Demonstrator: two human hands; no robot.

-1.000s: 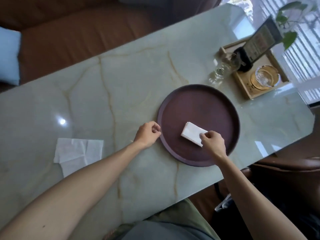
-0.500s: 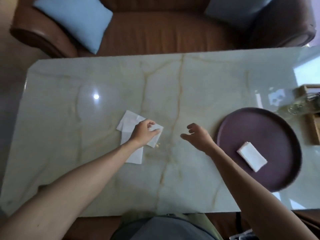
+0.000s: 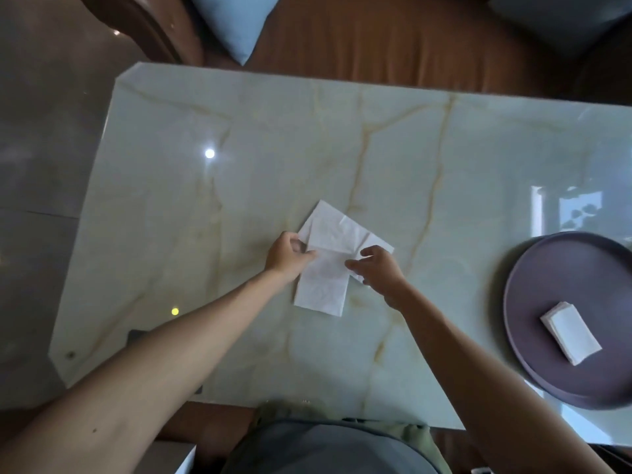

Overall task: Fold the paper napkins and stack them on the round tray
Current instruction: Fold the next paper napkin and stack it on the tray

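Note:
Two white paper napkins lie overlapped in the middle of the marble table: an upper napkin lies unfolded and slanted, a lower napkin points toward me. My left hand pinches the napkins' left edge. My right hand holds the right side of the lower napkin where it meets the upper one. At the right edge sits the round purple tray, with a folded napkin stack lying on it.
The green-white marble table ends at the left over a grey floor. A brown sofa with a light blue cushion runs along the far side. My lap is at the near edge.
My right hand left the folded napkin on the tray and came across to the loose napkins. My left hand slid them toward the table's middle. My head turned left, so the tray sits at the right edge.

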